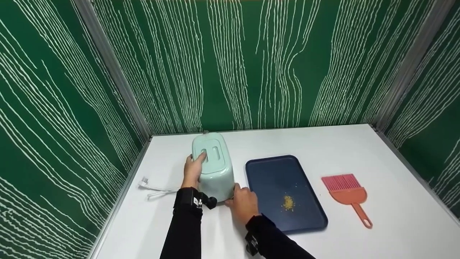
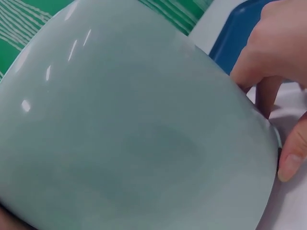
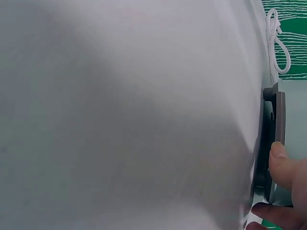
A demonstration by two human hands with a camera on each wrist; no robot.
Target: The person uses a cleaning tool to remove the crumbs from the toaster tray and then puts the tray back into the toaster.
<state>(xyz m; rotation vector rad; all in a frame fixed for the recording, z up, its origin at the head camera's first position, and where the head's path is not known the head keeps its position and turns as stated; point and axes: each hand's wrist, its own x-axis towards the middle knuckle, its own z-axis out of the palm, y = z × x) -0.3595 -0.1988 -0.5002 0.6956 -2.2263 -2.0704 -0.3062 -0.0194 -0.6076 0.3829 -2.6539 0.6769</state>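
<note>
A mint-green toaster (image 1: 215, 180), with two slot-like recesses in its top, is on the left half of the white table. My left hand (image 1: 193, 169) grips its left side, thumb on the top by one recess. Low on its near right corner, my right hand (image 1: 244, 203) holds the bottom edge. In the right wrist view the thumb of that right hand (image 3: 288, 175) lies against the dark base (image 3: 268, 143). Smooth toaster wall (image 2: 134, 110) fills most of the left wrist view; the left fingers are mostly hidden there.
A white cord (image 1: 163, 190) with a plug lies left of the toaster. Right of it is a dark blue tray (image 1: 269, 176) bearing a small pile of yellowish crumbs (image 1: 288, 202). Farther right lies an orange brush (image 1: 348, 196) with pink bristles. Green walls enclose the table.
</note>
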